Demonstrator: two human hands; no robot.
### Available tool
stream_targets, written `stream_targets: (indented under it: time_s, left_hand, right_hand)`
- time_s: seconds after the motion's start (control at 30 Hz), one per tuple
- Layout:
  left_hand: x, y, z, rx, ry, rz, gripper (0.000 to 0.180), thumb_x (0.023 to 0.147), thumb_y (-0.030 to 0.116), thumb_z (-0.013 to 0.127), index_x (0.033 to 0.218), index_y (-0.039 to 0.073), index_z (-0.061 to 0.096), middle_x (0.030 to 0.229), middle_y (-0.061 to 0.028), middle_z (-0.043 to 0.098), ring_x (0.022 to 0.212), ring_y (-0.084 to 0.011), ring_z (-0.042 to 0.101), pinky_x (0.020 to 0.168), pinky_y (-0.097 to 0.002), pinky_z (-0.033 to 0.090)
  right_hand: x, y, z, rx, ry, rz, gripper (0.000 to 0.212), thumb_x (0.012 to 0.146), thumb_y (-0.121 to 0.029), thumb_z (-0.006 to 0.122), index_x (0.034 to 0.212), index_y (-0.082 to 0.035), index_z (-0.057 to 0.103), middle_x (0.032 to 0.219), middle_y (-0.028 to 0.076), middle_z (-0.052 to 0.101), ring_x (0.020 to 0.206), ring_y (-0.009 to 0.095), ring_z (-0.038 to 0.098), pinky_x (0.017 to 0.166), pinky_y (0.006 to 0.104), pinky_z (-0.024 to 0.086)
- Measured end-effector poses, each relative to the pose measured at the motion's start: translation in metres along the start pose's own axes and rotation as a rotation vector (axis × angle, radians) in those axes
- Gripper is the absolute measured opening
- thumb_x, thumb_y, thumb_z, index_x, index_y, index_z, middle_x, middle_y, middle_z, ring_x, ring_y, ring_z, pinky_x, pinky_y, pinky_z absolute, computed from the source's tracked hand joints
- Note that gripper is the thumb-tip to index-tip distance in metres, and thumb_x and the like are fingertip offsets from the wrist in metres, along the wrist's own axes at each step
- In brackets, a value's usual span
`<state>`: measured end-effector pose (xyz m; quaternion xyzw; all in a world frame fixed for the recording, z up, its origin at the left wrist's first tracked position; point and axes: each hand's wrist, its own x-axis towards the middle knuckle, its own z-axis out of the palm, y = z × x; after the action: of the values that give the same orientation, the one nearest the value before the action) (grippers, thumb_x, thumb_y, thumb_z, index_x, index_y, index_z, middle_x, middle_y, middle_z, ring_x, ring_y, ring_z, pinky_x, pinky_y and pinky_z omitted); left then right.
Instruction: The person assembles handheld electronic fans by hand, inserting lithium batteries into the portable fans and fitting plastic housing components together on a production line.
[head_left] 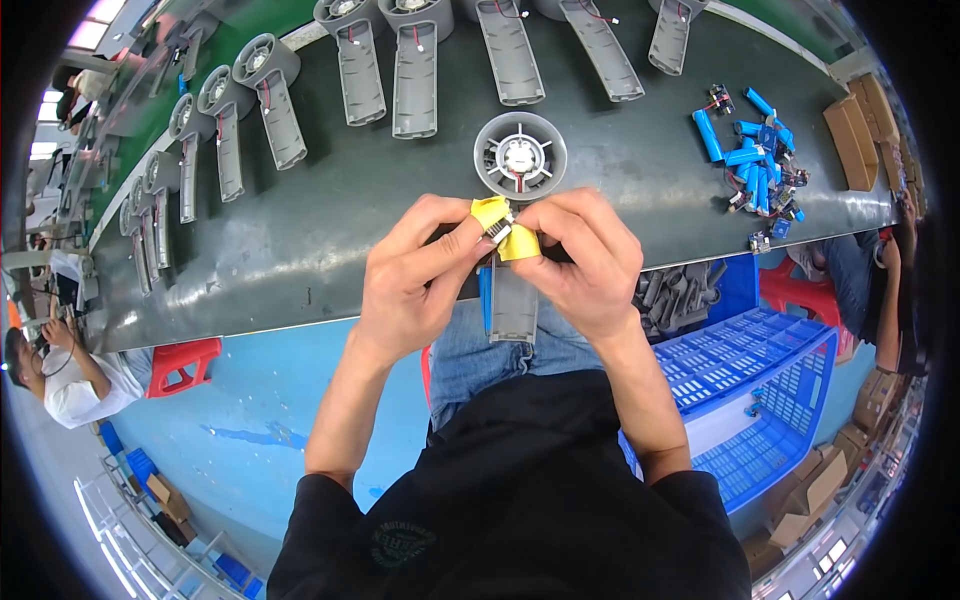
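In front of me, both hands meet over the table's near edge around a small circuit board with dark and pale metallic parts. My left hand pinches it from the left, and my right hand closes on it from the right. Yellow material covers the fingertips or the board's ends; which of these, I cannot tell. Under my hands lies a grey fan housing, its round end farther away and its open handle pointing at me. Beside the handle a blue cylindrical battery shows, partly hidden by my left hand.
Several grey fan housings line the dark green table at the back and left. Blue batteries with boards are heaped at right, near cardboard boxes. Blue crates stand at my right. Other people sit at both sides.
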<state>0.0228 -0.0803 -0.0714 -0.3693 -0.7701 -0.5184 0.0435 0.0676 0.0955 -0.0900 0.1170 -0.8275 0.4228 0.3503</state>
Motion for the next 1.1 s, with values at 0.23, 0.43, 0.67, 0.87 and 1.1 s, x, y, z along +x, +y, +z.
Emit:
stream_targets:
  time_s: [0.23, 0.43, 0.67, 0.87, 1.1]
  left_hand:
    - [0.0028, -0.0017, -0.0028, -0.068, -0.049, -0.015, 0.020, 0.078, -0.013, 0.067, 0.098, -0.009, 0.067, 0.095, -0.0120, 0.059, 0.077, -0.0193, 0.056, 0.066, -0.0271, 0.046]
    - [0.0020, -0.0019, -0.0041, -0.085, -0.066, -0.025, 0.021, 0.078, -0.013, 0.066, 0.098, -0.009, 0.067, 0.093, -0.0116, 0.059, 0.077, -0.0186, 0.055, 0.065, -0.0270, 0.045]
    - [-0.0022, 0.0009, -0.0002, -0.003, -0.022, -0.017, 0.020, 0.080, -0.013, 0.066, 0.099, -0.009, 0.066, 0.092, -0.0118, 0.058, 0.075, -0.0182, 0.053, 0.063, -0.0264, 0.044]
    - [-0.0015, 0.0000, -0.0037, -0.055, -0.064, -0.020, 0.021, 0.081, -0.013, 0.064, 0.101, -0.009, 0.066, 0.094, -0.0121, 0.058, 0.076, -0.0192, 0.054, 0.064, -0.0273, 0.045]
    - [0.0002, -0.0049, -0.0052, -0.111, -0.102, -0.013, 0.025, 0.080, -0.013, 0.063, 0.104, -0.008, 0.067, 0.096, -0.0131, 0.060, 0.077, -0.0208, 0.056, 0.064, -0.0286, 0.046]
  right_hand:
    - [0.0006, 0.0015, -0.0010, -0.012, 0.010, -0.032, 0.026, 0.062, 0.004, 0.077, 0.085, 0.001, 0.067, 0.081, 0.006, 0.062, 0.062, 0.015, 0.057, 0.052, 0.0257, 0.046]
    - [0.0012, 0.0019, -0.0037, 0.013, -0.008, -0.039, 0.026, 0.061, 0.002, 0.079, 0.085, 0.000, 0.068, 0.080, 0.006, 0.063, 0.063, 0.015, 0.058, 0.053, 0.0257, 0.047]
    - [-0.0020, 0.0010, -0.0011, -0.002, 0.039, -0.024, 0.029, 0.059, 0.002, 0.080, 0.086, 0.000, 0.068, 0.079, 0.006, 0.063, 0.062, 0.015, 0.059, 0.053, 0.0259, 0.048]
    - [-0.0004, 0.0025, -0.0002, 0.018, 0.047, -0.117, 0.030, 0.057, 0.003, 0.079, 0.085, 0.000, 0.067, 0.079, 0.008, 0.065, 0.063, 0.019, 0.060, 0.055, 0.0279, 0.048]
    - [-0.0009, 0.0062, -0.0003, 0.033, 0.050, -0.139, 0.029, 0.058, 0.002, 0.080, 0.084, 0.000, 0.066, 0.077, 0.007, 0.065, 0.064, 0.020, 0.061, 0.056, 0.0285, 0.048]
